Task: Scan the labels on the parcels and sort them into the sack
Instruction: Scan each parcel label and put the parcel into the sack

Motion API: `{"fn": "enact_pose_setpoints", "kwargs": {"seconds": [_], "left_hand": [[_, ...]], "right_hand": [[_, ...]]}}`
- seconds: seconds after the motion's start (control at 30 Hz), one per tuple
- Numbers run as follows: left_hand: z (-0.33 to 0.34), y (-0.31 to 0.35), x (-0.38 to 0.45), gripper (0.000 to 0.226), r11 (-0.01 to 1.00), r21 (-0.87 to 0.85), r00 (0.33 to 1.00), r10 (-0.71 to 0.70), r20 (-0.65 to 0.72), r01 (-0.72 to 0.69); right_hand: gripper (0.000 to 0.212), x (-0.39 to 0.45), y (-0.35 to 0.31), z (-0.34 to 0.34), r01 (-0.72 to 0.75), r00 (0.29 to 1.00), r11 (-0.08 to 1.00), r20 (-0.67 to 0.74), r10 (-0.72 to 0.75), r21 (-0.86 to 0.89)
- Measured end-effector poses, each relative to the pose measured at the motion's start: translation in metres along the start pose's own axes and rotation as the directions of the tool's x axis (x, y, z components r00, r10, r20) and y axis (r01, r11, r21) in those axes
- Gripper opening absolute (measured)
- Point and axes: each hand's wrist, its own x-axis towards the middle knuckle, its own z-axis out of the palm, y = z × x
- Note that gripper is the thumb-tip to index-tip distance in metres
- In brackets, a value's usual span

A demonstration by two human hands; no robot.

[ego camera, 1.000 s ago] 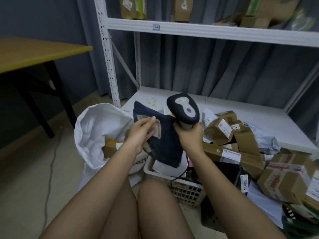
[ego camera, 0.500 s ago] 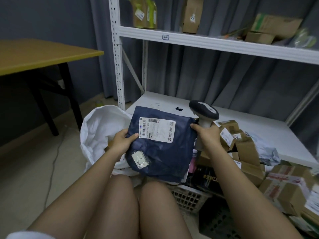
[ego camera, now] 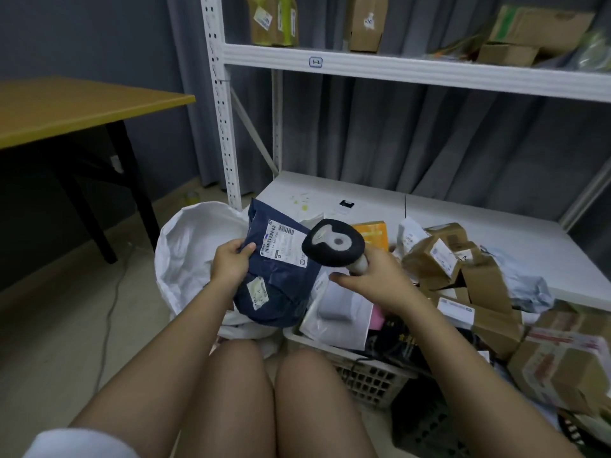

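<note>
The left hand (ego camera: 231,264) gripped the left edge of a dark blue mailer bag (ego camera: 276,276), thumb curled over its front and the other fingers hidden behind it. The bag was tilted, its white shipping label (ego camera: 285,242) facing up, with a second smaller sticker (ego camera: 259,293) lower down. It hung over the rim of the open white sack (ego camera: 191,252), which stood on the floor just left of it. The right hand (ego camera: 373,279) held the pale handle of a black barcode scanner (ego camera: 334,243), fingers wrapped round the grip, the scanner's head just beside the label's right end. Below the right hand lay a white plastic basket (ego camera: 370,375) with flat mailers in it. Taped cardboard boxes (ego camera: 463,266) were heaped to the right against the low white shelf (ego camera: 463,209). A yellow tabletop (ego camera: 66,107) stood at far left.
</note>
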Motion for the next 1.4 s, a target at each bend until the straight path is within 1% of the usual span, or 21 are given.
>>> {"fn": "enact_pose_setpoints", "kwargs": {"seconds": [0.07,0.13,0.33,0.4,0.5,0.6,0.7,0.77,0.83,0.93,1.0,1.03,1.07,1.1,1.13,1.17,1.2,1.23,1.27,1.33,1.4], "left_hand": [[-0.001,0.001,0.001,0.013,1.0,-0.02,1.0,0.021,0.01,-0.021],[-0.002,0.003,0.002,0.015,0.999,-0.012,0.998,0.05,0.027,-0.05],[-0.006,0.005,0.003,0.013,0.998,-0.045,0.995,0.056,0.087,-0.052],[-0.007,0.005,0.005,0.012,0.998,-0.045,0.994,0.057,0.091,-0.053],[-0.007,0.006,0.004,0.013,0.998,-0.042,0.994,0.058,0.09,-0.054],[-0.007,0.004,0.005,0.014,0.998,-0.014,0.994,0.062,0.093,-0.061],[-0.012,0.001,0.01,0.015,0.997,0.005,0.997,0.076,0.017,-0.076],[-0.018,-0.001,0.016,0.013,0.997,0.026,0.996,0.072,-0.052,-0.071],[-0.026,-0.003,0.023,0.016,0.996,0.065,0.99,0.074,-0.123,-0.067],[-0.037,-0.003,0.033,0.023,0.98,0.16,0.953,0.155,-0.262,-0.115],[-0.041,-0.005,0.038,0.026,0.965,0.216,0.921,0.215,-0.325,-0.149],[-0.041,-0.008,0.042,0.028,0.956,0.25,0.921,0.232,-0.313,-0.155],[-0.041,-0.015,0.05,0.029,0.943,0.293,0.939,0.235,-0.249,-0.159],[-0.041,-0.023,0.058,0.031,0.92,0.363,0.973,0.2,-0.117,-0.146],[-0.039,-0.032,0.064,0.036,0.878,0.46,0.991,0.129,0.043,-0.134],[-0.037,-0.04,0.067,0.044,0.822,0.555,0.984,0.034,0.176,-0.128],[-0.032,-0.047,0.07,0.052,0.772,0.619,0.967,-0.019,0.254,-0.147],[-0.024,-0.05,0.069,0.056,0.776,0.611,0.957,-0.035,0.287,-0.154],[-0.016,-0.052,0.066,0.056,0.812,0.563,0.954,-0.027,0.298,-0.152],[0.006,-0.053,0.056,0.051,0.86,0.487,0.95,-0.008,0.313,-0.154],[0.031,-0.056,0.046,0.048,0.884,0.443,0.941,-0.009,0.338,-0.151]], "right_hand": [[0.03,0.0,-0.003,-0.005,0.055,0.996,0.987,0.074,-0.045,-0.15],[0.03,0.0,-0.006,-0.008,0.074,0.993,0.977,0.106,-0.053,-0.2],[0.024,-0.003,-0.01,-0.013,0.101,0.993,0.966,0.091,-0.082,-0.236],[0.018,-0.005,-0.01,-0.013,0.094,0.993,0.968,0.085,-0.076,-0.233],[0.021,-0.004,-0.008,-0.013,0.082,0.996,0.971,0.058,-0.071,-0.223],[0.021,-0.003,-0.006,-0.014,0.083,0.995,0.984,0.061,-0.075,-0.158],[0.029,0.0,-0.002,-0.011,0.064,0.997,0.997,0.04,-0.063,-0.034],[0.034,0.003,0.006,-0.006,0.011,1.0,0.997,-0.012,-0.01,0.076],[0.037,0.009,0.018,0.001,-0.057,0.995,0.981,-0.065,0.07,0.183],[0.036,0.017,0.04,0.016,-0.131,0.981,0.953,-0.102,0.164,0.272],[0.033,0.021,0.052,0.024,-0.178,0.972,0.94,-0.099,0.215,0.29],[0.031,0.023,0.057,0.027,-0.195,0.97,0.936,-0.086,0.229,0.292],[0.03,0.024,0.061,0.03,-0.211,0.968,0.931,-0.071,0.242,0.296],[0.03,0.024,0.065,0.032,-0.229,0.965,0.926,-0.055,0.257,0.301],[0.03,0.025,0.069,0.035,-0.249,0.96,0.921,-0.046,0.275,0.3],[0.029,0.025,0.074,0.036,-0.266,0.956,0.917,-0.042,0.291,0.298],[0.029,0.025,0.079,0.037,-0.281,0.951,0.911,-0.043,0.308,0.302],[0.028,0.024,0.084,0.038,-0.295,0.946,0.902,-0.041,0.323,0.316],[0.027,0.024,0.089,0.039,-0.31,0.939,0.888,-0.039,0.343,0.339],[0.031,0.022,0.101,0.038,-0.339,0.922,0.862,-0.048,0.384,0.378],[0.032,0.019,0.114,0.037,-0.365,0.901,0.846,-0.081,0.426,0.387]]}}
